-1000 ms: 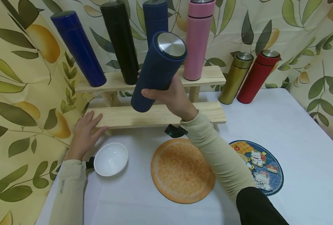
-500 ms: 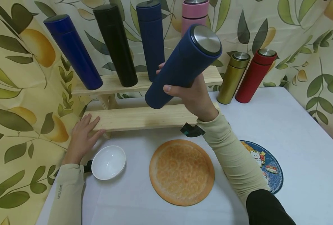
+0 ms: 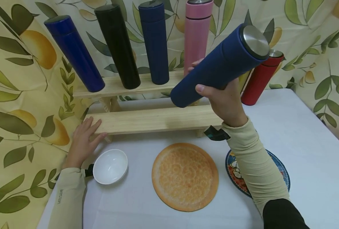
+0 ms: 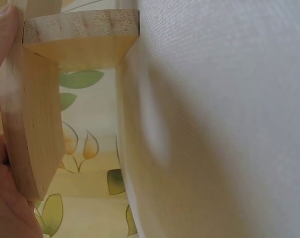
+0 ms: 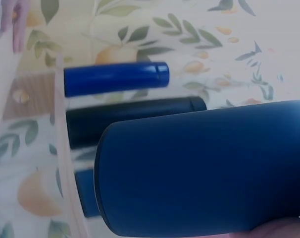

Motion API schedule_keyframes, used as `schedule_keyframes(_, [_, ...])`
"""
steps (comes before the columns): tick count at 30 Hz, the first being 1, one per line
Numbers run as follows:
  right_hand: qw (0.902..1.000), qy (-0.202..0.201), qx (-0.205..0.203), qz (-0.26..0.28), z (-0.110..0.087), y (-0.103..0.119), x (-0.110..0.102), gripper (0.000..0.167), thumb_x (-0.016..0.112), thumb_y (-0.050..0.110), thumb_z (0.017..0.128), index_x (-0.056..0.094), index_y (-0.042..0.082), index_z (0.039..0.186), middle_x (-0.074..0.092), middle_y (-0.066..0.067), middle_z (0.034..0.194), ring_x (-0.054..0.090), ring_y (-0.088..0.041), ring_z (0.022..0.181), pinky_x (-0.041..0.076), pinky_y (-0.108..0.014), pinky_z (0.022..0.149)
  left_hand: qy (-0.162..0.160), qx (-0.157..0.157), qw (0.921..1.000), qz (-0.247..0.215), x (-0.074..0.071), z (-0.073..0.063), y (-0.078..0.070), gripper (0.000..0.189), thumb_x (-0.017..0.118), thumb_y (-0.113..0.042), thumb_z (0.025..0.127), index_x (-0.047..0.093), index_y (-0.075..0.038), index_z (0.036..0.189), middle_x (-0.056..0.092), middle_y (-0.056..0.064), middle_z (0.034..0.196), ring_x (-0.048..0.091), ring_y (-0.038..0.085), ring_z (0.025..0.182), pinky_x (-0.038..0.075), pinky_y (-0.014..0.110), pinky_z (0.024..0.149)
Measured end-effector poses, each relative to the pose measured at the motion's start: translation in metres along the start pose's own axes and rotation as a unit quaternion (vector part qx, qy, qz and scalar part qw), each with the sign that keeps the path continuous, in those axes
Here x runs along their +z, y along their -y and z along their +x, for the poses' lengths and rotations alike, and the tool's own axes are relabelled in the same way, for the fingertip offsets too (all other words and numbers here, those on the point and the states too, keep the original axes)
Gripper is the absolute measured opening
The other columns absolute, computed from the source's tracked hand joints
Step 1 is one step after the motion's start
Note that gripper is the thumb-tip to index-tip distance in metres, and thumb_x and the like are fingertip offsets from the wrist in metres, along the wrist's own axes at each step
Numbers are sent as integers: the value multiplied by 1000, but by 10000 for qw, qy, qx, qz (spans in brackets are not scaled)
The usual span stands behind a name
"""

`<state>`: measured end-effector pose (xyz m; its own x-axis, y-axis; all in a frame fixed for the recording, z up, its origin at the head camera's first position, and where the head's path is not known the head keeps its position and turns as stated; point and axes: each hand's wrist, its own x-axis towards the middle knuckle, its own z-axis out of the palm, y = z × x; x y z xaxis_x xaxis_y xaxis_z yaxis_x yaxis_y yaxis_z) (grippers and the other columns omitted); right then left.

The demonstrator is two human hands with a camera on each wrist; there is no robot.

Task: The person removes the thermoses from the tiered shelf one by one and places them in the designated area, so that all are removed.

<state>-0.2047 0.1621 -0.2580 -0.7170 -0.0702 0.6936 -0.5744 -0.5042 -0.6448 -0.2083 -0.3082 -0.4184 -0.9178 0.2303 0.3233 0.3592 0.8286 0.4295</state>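
Note:
My right hand (image 3: 226, 101) grips a dark blue thermos bottle (image 3: 218, 66) with a steel-topped lid, tilted with the lid up and to the right. It hangs above the right part of a two-step wooden rack (image 3: 155, 120); its lower end fills much of the right wrist view (image 5: 204, 168). My left hand (image 3: 82, 141) rests on the left end of the rack's lower board, fingers spread. On the upper board stand a bright blue bottle (image 3: 75, 54), a black bottle (image 3: 118, 47), another dark blue bottle (image 3: 154, 44) and a pink bottle (image 3: 197, 35).
A red bottle (image 3: 259, 81) stands on the table at the right, with a gold bottle (image 3: 244, 79) mostly hidden behind the held bottle. In front lie a white bowl (image 3: 110, 167), a round bread-patterned mat (image 3: 185, 177) and a cartoon mat (image 3: 281, 168) partly under the right sleeve.
My right hand has carried the dark blue bottle rightward and tilted it further over. The dark blue and pink bottles behind it have come into fuller view. My left hand stays on the rack.

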Motion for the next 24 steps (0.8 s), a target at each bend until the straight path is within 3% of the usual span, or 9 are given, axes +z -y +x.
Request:
schedule_keyframes(5, [9983,-387,-137,402,-4,16,-14,62,72,-22,76,53,-2,132,67,-27,126,69,-41,118,53,-49,109,53,-4,10000,-2,-1,0,-2,69,71,-42,104,52,-4,158,31,29,169,20,45,160,8,60,129])
schedule_keyframes(11, [9953,-795,-433,338,-9,32,-26,66,77,-21,72,53,-4,131,65,-29,124,66,-44,117,53,-51,109,33,101,9999,-10,-5,2,-5,67,72,-39,104,53,-3,156,33,31,167,22,47,159,8,59,130])
schedule_keyframes(24, [9820,-1551,-848,671,-8,57,-31,74,74,-27,65,44,-7,130,62,-31,120,66,-44,111,47,-52,114,-37,153,9999,-63,-7,-3,-4,67,73,-39,103,55,-2,155,34,30,167,23,46,159,9,59,130])
